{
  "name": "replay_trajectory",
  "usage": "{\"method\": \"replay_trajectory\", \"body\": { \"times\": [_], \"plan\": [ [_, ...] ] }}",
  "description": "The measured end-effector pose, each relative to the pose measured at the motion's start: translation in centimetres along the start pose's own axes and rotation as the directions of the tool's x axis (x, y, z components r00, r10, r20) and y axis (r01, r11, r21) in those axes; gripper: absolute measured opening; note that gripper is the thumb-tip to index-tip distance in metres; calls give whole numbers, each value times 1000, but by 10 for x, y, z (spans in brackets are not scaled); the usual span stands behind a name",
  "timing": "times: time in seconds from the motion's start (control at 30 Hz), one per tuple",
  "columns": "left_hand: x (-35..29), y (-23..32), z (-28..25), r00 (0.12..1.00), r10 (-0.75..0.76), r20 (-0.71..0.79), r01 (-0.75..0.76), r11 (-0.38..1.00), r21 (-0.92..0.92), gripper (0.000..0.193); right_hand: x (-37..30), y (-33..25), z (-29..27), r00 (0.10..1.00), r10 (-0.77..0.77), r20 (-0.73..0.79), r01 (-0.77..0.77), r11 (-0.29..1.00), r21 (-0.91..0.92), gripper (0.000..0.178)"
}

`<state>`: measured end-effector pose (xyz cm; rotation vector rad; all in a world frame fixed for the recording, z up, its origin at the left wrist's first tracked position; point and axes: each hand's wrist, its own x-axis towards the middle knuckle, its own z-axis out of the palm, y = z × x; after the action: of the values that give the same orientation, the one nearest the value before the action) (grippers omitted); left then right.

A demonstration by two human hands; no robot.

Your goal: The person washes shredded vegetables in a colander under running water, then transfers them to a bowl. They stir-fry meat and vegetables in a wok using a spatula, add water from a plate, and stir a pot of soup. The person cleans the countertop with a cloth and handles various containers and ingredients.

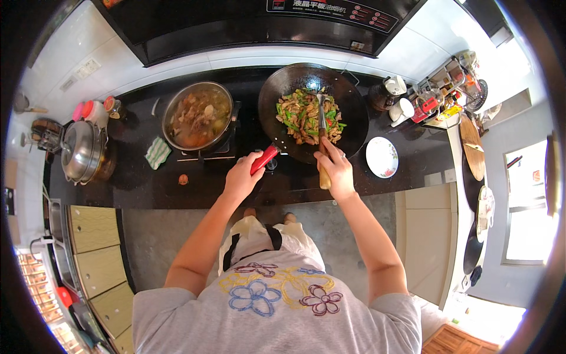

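A dark wok (354, 118) sits on the stove at the back, holding sliced meat with green pepper pieces (303, 115). My left hand (240, 179) is wrapped round the wok's red handle (265, 158). In my right hand (334, 169) is a spatula (322, 121) with a wooden handle, its metal blade down among the food. To the left of the wok stands a steel pot (171, 138) of soup with meat chunks in brown broth. A white plate (382, 157) with a floral rim lies on the counter to the right of the wok.
A green-striped cloth (157, 153) and a small reddish-brown piece (183, 179) lie left on the black counter (141, 189). A lidded steel pot (82, 151) and jars (94, 112) stand far left. White jugs (402, 110) and a seasoning rack (439, 97) are at right. A black range hood (206, 35) overhangs.
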<state>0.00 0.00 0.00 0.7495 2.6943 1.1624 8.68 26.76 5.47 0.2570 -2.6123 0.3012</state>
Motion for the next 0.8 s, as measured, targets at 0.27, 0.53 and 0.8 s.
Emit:
{"method": "replay_trajectory", "body": {
  "times": [0.27,0.53,0.8],
  "plan": [
    [-2,-1,-5,1000,-8,10,7,1000,11,42,-22,-45,21,996,93,-4,-93,996,4,38],
    [-3,20,-18,951,309,7,-293,892,344,48,-38,-71,12,947,319,42,-315,945,-87,63],
    [-36,33,-42,862,456,222,-498,842,207,74,-51,-115,-27,796,600,-81,-533,758,376,62]
  ]
}}
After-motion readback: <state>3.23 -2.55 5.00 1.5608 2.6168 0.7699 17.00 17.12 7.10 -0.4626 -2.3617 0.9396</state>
